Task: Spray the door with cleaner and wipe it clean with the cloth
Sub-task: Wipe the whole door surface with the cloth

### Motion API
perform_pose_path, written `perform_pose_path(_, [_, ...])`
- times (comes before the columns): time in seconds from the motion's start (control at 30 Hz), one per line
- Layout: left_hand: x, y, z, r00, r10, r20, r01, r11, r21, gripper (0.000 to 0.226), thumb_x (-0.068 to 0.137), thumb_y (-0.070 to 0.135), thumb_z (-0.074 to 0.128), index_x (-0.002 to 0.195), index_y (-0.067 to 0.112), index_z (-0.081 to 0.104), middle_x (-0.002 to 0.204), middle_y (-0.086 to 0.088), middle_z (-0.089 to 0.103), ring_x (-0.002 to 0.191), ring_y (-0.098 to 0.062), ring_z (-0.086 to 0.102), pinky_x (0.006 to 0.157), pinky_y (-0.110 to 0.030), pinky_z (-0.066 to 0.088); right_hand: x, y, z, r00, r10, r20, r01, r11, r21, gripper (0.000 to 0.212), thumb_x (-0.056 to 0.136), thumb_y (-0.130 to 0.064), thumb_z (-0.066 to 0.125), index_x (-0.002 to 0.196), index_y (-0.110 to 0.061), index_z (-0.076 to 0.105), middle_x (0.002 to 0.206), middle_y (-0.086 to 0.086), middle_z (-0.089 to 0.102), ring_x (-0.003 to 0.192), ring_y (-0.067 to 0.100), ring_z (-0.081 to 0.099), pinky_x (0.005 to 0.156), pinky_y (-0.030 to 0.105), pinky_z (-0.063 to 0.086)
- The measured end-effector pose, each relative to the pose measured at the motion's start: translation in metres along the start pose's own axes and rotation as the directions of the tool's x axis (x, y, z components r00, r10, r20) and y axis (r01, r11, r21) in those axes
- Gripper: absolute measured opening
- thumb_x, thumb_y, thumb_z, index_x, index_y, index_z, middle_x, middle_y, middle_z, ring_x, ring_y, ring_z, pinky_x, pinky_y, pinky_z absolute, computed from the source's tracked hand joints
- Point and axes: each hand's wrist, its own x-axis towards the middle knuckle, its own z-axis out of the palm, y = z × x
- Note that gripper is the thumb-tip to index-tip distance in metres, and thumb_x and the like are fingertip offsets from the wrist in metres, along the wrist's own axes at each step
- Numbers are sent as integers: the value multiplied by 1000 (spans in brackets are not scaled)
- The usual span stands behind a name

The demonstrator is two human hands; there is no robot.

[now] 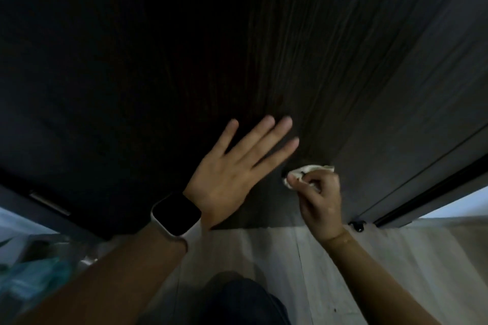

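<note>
Wiping appears to be under way low on the dark door (pixel 303 47): the crumpled cloth (pixel 303 174) is pinched in the right hand (pixel 320 200), while the left hand (pixel 232 163), fingers spread, is laid flat against the panel, probably for steadying.

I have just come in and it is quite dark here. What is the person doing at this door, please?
A person is cleaning the lower part of a dark wooden door, close to the pale floor. The right hand grips a small bunched white cloth against the door. The left hand, with a watch on its wrist, lies flat and open on the door beside it. No spray bottle can be clearly seen.
</note>
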Motion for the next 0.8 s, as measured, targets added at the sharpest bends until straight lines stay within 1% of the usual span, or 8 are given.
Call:
perform_pose_path(0.17, [-59, 24, 39, 992, 42, 122, -38, 999, -37, 108, 78, 30, 76, 159, 18, 5, 165, -11, -11, 152, -27, -11, 120, -51, -7, -85, 14, 20, 919, 233, 318, -221, 973, -71, 22, 93, -16, 52, 107, -14, 69, 108, 7, 55, 99, 18, 52, 85, 25, 44])
perform_pose_path(0.27, [-73, 17, 54, 991, -22, 130, 28, 999, -44, 117, 73, 24, 83, 159, 19, 3, 165, -6, -13, 152, -23, -12, 120, -50, -6, -123, 9, 26, 772, 512, 376, -539, 842, -40, 26, 91, -9, 58, 109, -25, 66, 117, 0, 52, 106, 12, 51, 89, 26, 48])
perform_pose_path(0.3, [-75, 14, 58, 991, -28, 130, 31, 999, -25, 119, 73, 22, 83, 158, 20, 1, 165, -4, -14, 152, -22, -14, 120, -49, -7, -137, 7, 28, 683, 637, 356, -672, 740, -35, 29, 90, -7, 59, 108, -30, 65, 118, -3, 51, 104, 10, 52, 89, 24, 48])
perform_pose_path(0.37, [-77, 9, 64, 991, -9, 131, 6, 1000, 20, 123, 72, 24, 83, 158, 20, -5, 165, -3, -17, 151, -22, -17, 119, -47, -10, -154, 0, 38, 379, 890, 251, -925, 367, 97, 28, 91, -8, 63, 100, -35, 65, 114, 0, 59, 99, 15, 60, 85, 31, 53])
perform_pose_path(0.43, [-78, 8, 69, 993, 19, 118, -29, 996, 84, 122, 75, 31, 81, 158, 19, -8, 164, -6, -19, 150, -24, -19, 119, -47, -12, -159, -1, 53, 81, 983, 165, -970, 39, 242, 15, 90, -9, 67, 97, -23, 68, 103, 12, 67, 92, 24, 67, 81, 42, 58])
perform_pose_path(0.53, [-78, 6, 72, 993, 49, 111, -69, 981, 181, 120, 77, 40, 78, 158, 18, -8, 163, -9, -21, 150, -27, -21, 120, -50, -14, -167, 7, 88, -181, 945, 271, -891, -274, 361, 14, 88, 2, 63, 102, 0, 62, 101, 24, 66, 89, 35, 66, 77, 43, 56])
perform_pose_path(0.67, [-81, 6, 71, 991, 58, 118, -79, 980, 182, 120, 76, 40, 78, 158, 19, -8, 163, -8, -22, 150, -27, -21, 120, -49, -12, -169, -3, 126, -336, 915, 224, -820, -401, 409, 28, 85, 11, 52, 92, -16, 54, 93, 13, 59, 89, 35, 62, 81, 50, 54])
perform_pose_path(0.8, [-80, 4, 73, 993, 61, 100, -78, 981, 175, 120, 75, 37, 78, 158, 19, -7, 163, -8, -22, 149, -26, -22, 119, -48, -11, -147, -33, 123, -317, 884, 345, -863, -419, 281, 16, 97, -13, 49, 106, -25, 44, 93, 0, 52, 81, 14, 55, 82, 34, 52])
